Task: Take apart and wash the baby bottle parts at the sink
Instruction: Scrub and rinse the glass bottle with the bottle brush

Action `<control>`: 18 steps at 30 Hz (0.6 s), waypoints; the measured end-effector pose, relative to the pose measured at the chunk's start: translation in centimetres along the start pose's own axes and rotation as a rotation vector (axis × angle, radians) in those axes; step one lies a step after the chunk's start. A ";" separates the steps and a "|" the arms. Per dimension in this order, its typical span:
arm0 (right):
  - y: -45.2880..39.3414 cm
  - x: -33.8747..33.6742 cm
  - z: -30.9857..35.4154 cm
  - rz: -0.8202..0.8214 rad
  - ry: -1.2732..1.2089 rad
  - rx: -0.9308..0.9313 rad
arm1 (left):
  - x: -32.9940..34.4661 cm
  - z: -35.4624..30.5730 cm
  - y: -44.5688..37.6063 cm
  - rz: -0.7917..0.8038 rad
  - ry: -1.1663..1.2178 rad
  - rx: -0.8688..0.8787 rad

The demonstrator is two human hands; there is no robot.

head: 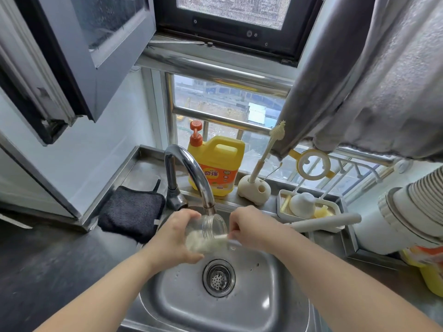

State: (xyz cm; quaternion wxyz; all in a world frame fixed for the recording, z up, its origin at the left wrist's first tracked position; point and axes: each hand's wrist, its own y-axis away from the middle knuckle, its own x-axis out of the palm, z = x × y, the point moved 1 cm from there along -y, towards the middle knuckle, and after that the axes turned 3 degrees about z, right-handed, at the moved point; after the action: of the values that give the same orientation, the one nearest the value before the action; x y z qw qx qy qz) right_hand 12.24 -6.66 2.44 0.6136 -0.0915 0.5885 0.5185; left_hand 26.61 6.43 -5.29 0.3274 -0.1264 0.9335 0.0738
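Steel sink (275, 305) under window, yellow soap jug (217, 164) on ledge. Left hand (175, 238) wrapped round clear bottle (208, 230), held on its side under tap (191, 173). Right hand (251, 227) pinched brush (203, 243) handle, bristles inside bottle.

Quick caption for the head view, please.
Left hand holds the clear bottle under the faucet while right hand scrubs inside with a brush.
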 end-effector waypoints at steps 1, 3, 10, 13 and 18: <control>0.1 0.0 0.1 -0.077 0.077 0.008 | -0.1 -0.2 -0.1 -0.014 0.010 -0.009; 0.0 0.4 0.2 -0.206 0.065 -0.026 | -0.4 -0.6 -0.5 -0.021 -0.001 -0.010; 0.3 1.1 -1.0 0.065 -0.344 -0.102 | -0.5 -0.5 -0.6 0.079 -0.002 -0.009; 0.4 0.4 -1.3 0.013 -0.023 -0.108 | -0.5 -0.7 -0.6 0.162 -0.031 -0.023; 0.3 0.6 -1.3 -0.113 -0.295 -0.055 | -1.3 -0.4 -1.4 0.236 0.013 -0.055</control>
State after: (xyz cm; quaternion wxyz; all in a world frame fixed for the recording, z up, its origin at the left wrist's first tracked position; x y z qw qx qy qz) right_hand 11.03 -7.13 1.69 0.7189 -0.0639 0.4713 0.5069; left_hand 27.76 5.23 -4.28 0.3066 -0.0251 0.9416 0.1367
